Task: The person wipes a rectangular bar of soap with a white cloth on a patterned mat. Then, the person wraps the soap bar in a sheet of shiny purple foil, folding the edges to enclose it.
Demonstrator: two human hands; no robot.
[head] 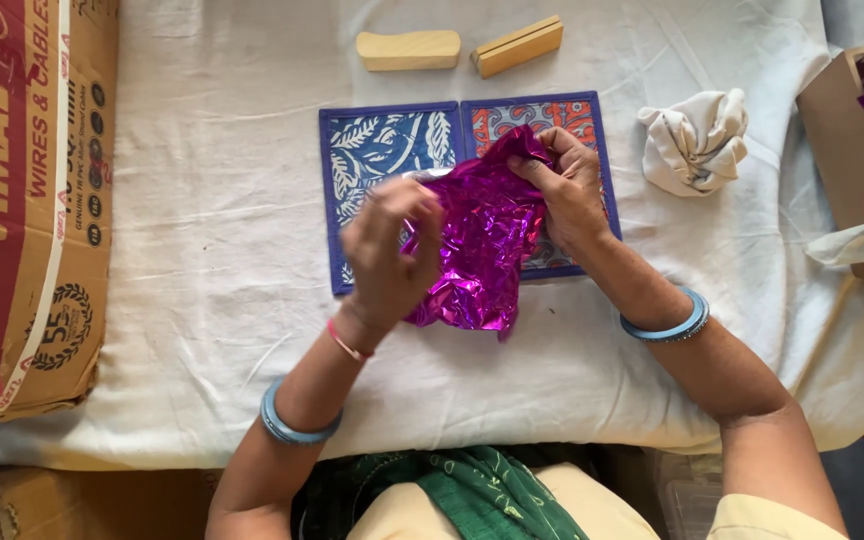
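A crumpled sheet of shiny magenta foil (480, 250) is held up over the middle of the table. My left hand (390, 250) grips its left side, slightly blurred. The fingers of my right hand (564, 190) pinch its upper right edge. Under the foil lie two quilted mats side by side: a blue-and-white leaf-print mat (377, 150) on the left and a red-and-blue patterned mat (542, 112) on the right, both with blue borders. Something small and silvery shows at the foil's top left edge; what it is cannot be told.
A white cloth (202, 250) covers the table. Two wooden blocks (408, 49) (518, 45) lie at the far edge. A knotted white cloth bundle (694, 140) sits at the right. A big cardboard carton (22, 200) stands at the left, and an open box (847, 140) holding more foil at the right.
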